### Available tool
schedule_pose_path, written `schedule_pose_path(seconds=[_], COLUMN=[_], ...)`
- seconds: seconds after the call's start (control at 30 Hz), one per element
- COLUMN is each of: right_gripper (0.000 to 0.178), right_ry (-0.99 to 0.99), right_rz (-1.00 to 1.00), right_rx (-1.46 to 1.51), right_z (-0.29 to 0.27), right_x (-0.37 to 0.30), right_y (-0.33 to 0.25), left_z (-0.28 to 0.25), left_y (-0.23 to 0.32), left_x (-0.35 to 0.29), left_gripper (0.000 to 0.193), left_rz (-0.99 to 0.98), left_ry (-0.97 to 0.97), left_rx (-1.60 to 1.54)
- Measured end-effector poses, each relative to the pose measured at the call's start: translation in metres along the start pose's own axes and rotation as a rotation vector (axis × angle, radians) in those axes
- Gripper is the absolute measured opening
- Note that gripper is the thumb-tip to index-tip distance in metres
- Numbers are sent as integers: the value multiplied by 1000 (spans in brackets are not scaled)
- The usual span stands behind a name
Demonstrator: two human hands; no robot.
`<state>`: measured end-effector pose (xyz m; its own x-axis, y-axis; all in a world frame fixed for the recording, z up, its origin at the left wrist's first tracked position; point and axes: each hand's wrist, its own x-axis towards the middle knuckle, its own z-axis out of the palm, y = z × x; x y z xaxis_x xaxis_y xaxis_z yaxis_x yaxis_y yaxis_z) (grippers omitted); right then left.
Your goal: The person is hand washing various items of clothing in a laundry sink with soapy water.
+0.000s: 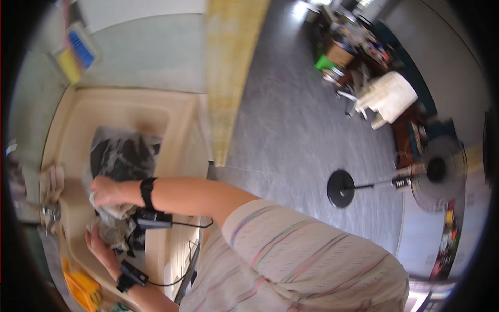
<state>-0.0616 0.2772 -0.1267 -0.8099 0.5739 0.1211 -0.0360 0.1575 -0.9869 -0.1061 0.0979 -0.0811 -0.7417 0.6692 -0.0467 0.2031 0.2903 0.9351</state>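
Observation:
A beige sink basin (174,125) holds a dark, wet cloth (122,156) lying in cloudy, sudsy water. My right hand (106,192) is closed on a pale greyish wet cloth (115,210) above the basin. Lower in the view, my left hand (101,250) lies against the left side of a bunched, wet grey part (112,233) of it, with its visible fingers stretched and apart. Whether the bunched part and the pale cloth are one piece I cannot tell. Both wrists wear black bands with small devices and cables.
A metal tap (51,214) stands at the basin's left rim, below a light rag (51,184). A yellow-orange plastic item (80,286) lies by the lower left corner. A blue-and-yellow brush (77,54) is at upper left. Across the floor are a standing fan (436,171) and a white chair (390,96).

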Motion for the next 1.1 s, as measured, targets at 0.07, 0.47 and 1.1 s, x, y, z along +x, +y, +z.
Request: schedule_pose_path(seconds=[0.07, 0.47, 1.1], right_gripper=[25, 23, 38], right_ry=[38, -30, -404], right_rz=[-19, 100, -41], right_rx=[-51, -314, -132], right_z=[5, -20, -1], right_x=[-3, -16, 25], right_y=[-5, -25, -46], left_z=[-52, -52, -9], left_y=[-78, -61, -33], left_x=[35, 31, 22], left_gripper=[46, 45, 47], left_rz=[18, 399, -158], left_ry=[-6, -47, 195], left_rx=[-119, 607, -270])
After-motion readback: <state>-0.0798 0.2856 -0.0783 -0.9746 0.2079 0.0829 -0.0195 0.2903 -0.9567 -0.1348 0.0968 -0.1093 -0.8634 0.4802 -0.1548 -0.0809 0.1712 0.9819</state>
